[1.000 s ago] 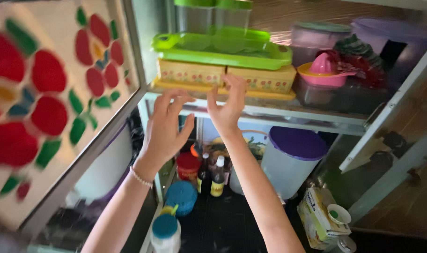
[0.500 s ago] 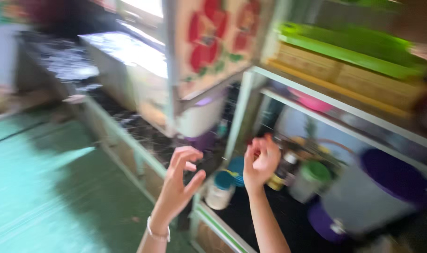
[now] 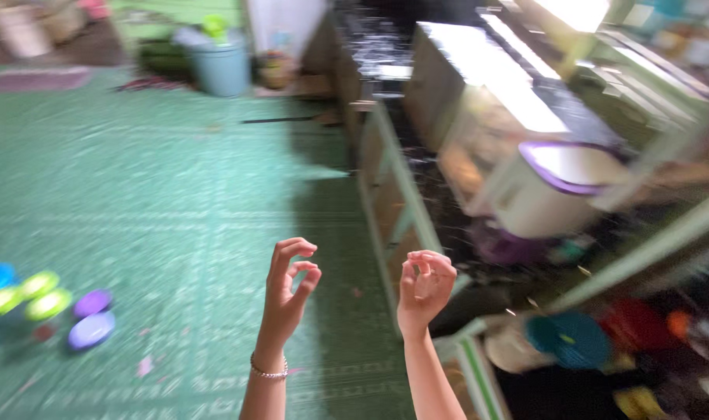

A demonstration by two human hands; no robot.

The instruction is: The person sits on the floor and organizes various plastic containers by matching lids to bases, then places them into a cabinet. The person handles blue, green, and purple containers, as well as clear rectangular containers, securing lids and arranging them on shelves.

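Note:
My left hand (image 3: 287, 289) is raised over the green floor (image 3: 160, 202) with its fingers curled loosely and nothing in it; a bead bracelet sits on the wrist. Just to its right, my right hand (image 3: 423, 288) is also lifted, fingers bent inward and apart, holding nothing. It hangs in front of the low cabinet frame (image 3: 393, 210). Both hands are a short gap from each other and touch nothing. The picture is blurred by motion.
Several small green and purple lidded containers (image 3: 47, 303) lie on the floor at the left. A white bucket with a purple lid (image 3: 549, 190) and a teal lid (image 3: 568, 340) sit in the cabinet at the right. A light blue bin (image 3: 221, 62) stands at the far end.
The view has swung left and down, from the cabinet shelves to the green floor. Both hands came off the yellow boxes on the shelf and dropped lower, still empty.

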